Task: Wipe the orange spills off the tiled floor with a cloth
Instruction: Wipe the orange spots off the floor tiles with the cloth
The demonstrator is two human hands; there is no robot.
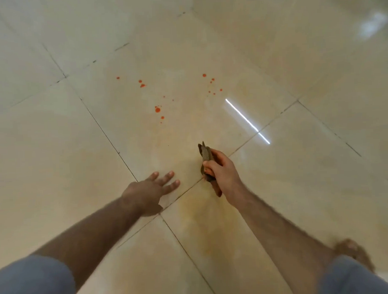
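Note:
Orange spills dot one beige floor tile (188, 129): a larger drop (157, 109) in the middle, a pair of drops (141, 83) further left, and a scatter of small drops (211, 83) on the right. My right hand (220, 168) is shut on a bunched brown cloth (206, 155), held above the floor on the near side of the spills. My left hand (150, 190) hovers beside it, fingers spread, holding nothing.
Glossy beige tiles with dark grout lines (104, 132) run diagonally. A faint yellowish smear (204, 221) lies on the tile near me. A tube light's reflection (246, 120) streaks the floor at the right. My bare foot (355, 253) stands at the lower right.

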